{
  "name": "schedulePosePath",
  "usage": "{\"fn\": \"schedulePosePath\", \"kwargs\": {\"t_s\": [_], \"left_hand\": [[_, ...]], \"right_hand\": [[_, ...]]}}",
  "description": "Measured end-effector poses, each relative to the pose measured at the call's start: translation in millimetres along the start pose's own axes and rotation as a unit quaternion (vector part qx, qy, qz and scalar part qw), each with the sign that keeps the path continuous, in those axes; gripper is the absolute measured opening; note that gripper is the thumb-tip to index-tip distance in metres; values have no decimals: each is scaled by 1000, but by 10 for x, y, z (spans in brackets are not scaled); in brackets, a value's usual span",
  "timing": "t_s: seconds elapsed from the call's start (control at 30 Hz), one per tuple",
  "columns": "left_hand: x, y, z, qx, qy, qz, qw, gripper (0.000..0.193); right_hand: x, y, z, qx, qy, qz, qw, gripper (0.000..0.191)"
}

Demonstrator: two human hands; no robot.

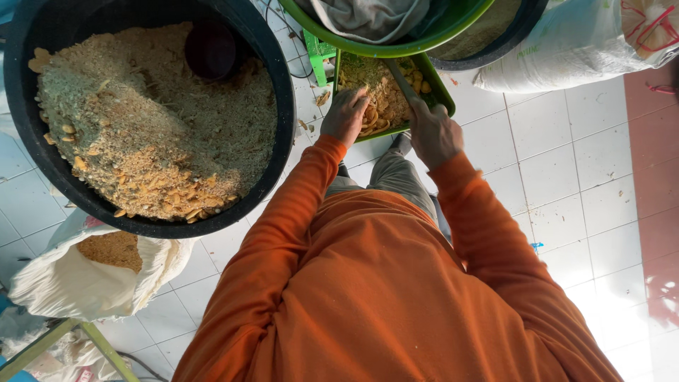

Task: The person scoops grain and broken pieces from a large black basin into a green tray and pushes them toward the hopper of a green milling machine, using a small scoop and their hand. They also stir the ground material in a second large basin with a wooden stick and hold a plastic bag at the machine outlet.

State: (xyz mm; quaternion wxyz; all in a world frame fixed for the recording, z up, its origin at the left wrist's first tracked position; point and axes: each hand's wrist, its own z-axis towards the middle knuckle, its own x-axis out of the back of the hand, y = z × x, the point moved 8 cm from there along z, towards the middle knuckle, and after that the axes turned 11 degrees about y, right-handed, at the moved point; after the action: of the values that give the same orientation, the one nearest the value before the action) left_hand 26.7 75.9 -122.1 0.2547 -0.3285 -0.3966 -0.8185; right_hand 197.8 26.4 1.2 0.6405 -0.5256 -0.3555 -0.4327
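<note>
I look straight down at my orange-sleeved arms. My left hand rests fingers-down on yellow-brown chips in a green rectangular tray on the floor. My right hand is closed around the handle of a thin grey tool that slants up into the tray's chips. The tray's far part is hidden under a round green basin.
A big black tub of crumbly tan meal and chips, with a dark scoop in it, stands left. An open white sack of meal lies below it. Another white sack lies top right. White tiled floor lies around.
</note>
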Motion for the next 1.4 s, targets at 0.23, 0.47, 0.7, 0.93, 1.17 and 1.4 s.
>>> {"fn": "schedulePosePath", "kwargs": {"t_s": [0.23,0.47,0.7,0.93,1.17,1.4], "left_hand": [[131,39,21,-4,23,24,999,28],[87,29,4,-13,7,42,999,22],[137,45,38,-34,30,60,997,22],[75,-19,5,8,17,78,997,19],[83,-35,2,18,24,80,996,25],[68,-51,-3,31,9,92,995,28]], "right_hand": [[-387,-66,53,-27,-82,27,996,25],[-322,-114,123,27,34,-34,998,27],[-216,149,56,10,-21,2,1000,26],[-255,160,160,3,17,12,1000,30],[-216,110,-25,9,-69,72,995,27],[-385,-139,281,3,-7,-9,1000,26]]}}
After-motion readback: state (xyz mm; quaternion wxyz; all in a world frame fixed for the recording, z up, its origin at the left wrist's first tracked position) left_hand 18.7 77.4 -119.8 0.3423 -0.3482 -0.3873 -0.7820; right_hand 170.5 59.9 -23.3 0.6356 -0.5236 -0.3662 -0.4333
